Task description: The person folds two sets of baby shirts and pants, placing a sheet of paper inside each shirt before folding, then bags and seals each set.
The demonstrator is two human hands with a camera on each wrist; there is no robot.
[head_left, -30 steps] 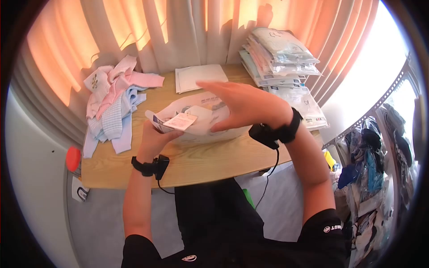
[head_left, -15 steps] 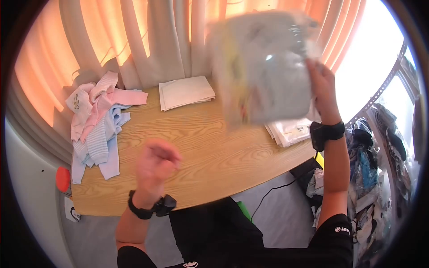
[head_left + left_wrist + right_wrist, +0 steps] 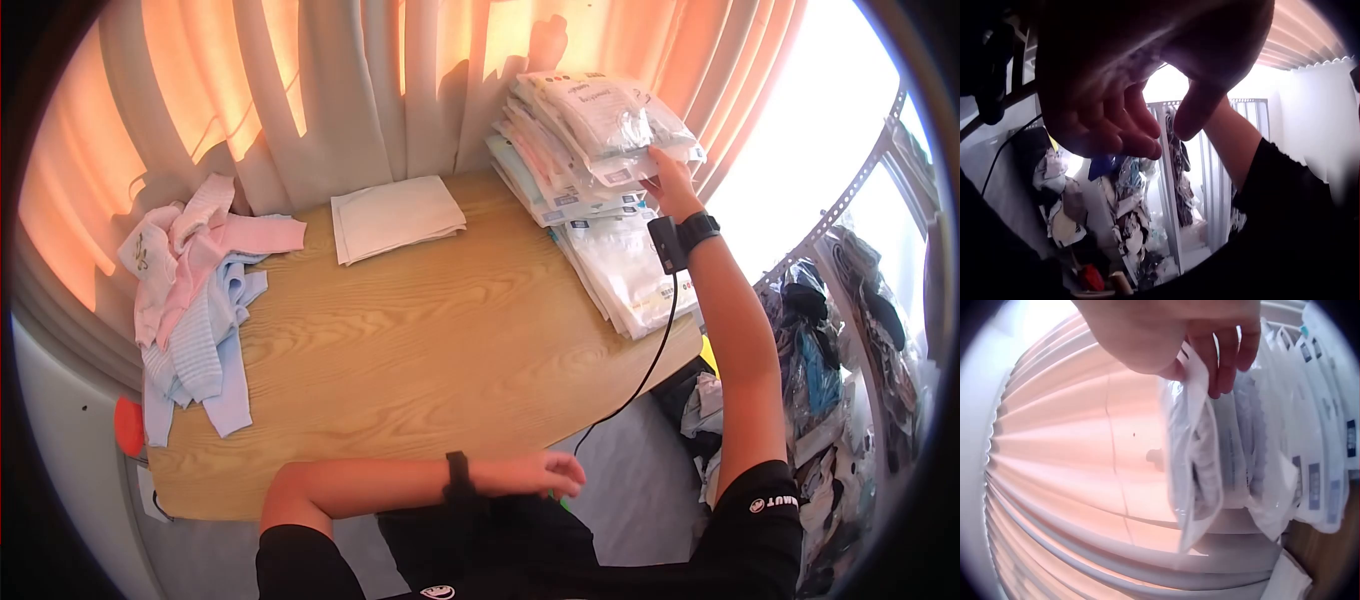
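Observation:
The right hand [image 3: 672, 182] pinches the near edge of the top clear bag [image 3: 600, 115], which lies on a pile of bagged garments [image 3: 550, 170] at the table's back right. In the right wrist view, the thumb and fingers of the right hand [image 3: 1179, 337] grip that bag [image 3: 1194, 456] at its edge. Held low in front of the body, the left hand [image 3: 535, 473] hangs with loosely curled fingers and holds nothing. The left wrist view shows the left hand [image 3: 1122, 94] with a gap between thumb and fingers.
Pink and light blue knitted clothes [image 3: 205, 300] lie heaped on the left of the wooden table [image 3: 400, 350]. Flat white bags or sheets [image 3: 398, 218] rest near the back. More bagged items [image 3: 625, 275] sit at the right edge. Beyond stands a rack with hanging bagged clothes [image 3: 815, 350].
The right hand has carried the bag from mid-table to the pile at the back right, where it now lies. My left hand has let go of it and moved down to the body.

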